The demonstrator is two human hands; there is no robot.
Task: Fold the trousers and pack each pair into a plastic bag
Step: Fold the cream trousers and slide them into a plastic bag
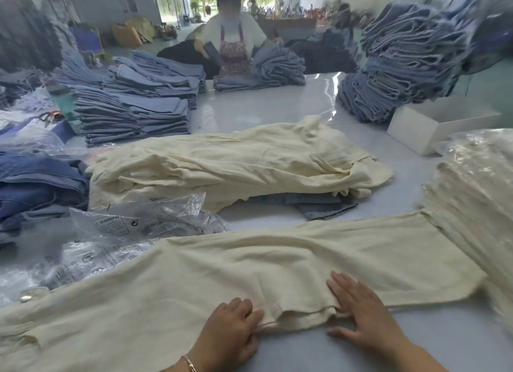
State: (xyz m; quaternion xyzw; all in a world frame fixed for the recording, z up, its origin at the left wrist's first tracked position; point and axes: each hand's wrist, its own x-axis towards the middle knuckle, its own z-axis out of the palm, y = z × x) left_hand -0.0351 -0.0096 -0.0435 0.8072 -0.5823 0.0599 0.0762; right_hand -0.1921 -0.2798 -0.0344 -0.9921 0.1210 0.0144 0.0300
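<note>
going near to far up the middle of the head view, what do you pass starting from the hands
left hand and right hand on the spread cream trousers → pile of cream trousers → bare glossy table → folded denim stack → person in a patterned apron

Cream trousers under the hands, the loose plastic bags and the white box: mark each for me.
cream trousers (277, 260), head view, flat middle of the cloth
plastic bags (133, 221), head view, crumpled bag with the warning print
white box (410, 132), head view, near side wall
</note>
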